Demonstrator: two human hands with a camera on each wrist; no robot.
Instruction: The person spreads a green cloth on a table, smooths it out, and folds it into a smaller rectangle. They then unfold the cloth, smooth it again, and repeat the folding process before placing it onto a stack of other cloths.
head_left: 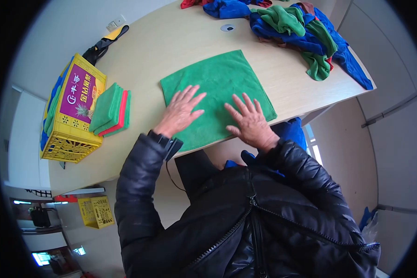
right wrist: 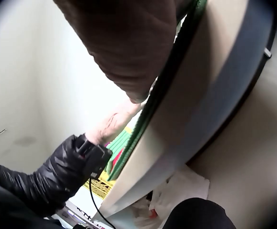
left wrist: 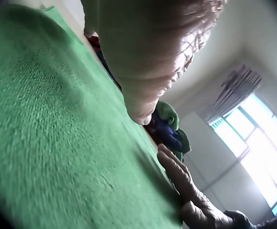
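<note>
A green cloth (head_left: 217, 78) lies spread flat on the table near its front edge. My left hand (head_left: 181, 111), fingers spread and straight, rests on the left part of the cloth. Over the right part is my right hand (head_left: 251, 121), its fingers also straight and spread. In the left wrist view the cloth (left wrist: 57, 124) fills the left side, with the left hand (left wrist: 152, 52) above and the right hand (left wrist: 186, 191) at its far side. The right wrist view shows the cloth's edge (right wrist: 138, 129) along the table edge beside the right hand (right wrist: 124, 47).
A yellow crate (head_left: 72, 143) stands at the table's left, with folded green and red cloths (head_left: 109, 109) beside it. Loose blue, green and red cloths (head_left: 306, 37) are heaped at the back right. A black and yellow item (head_left: 102, 45) lies behind the crate.
</note>
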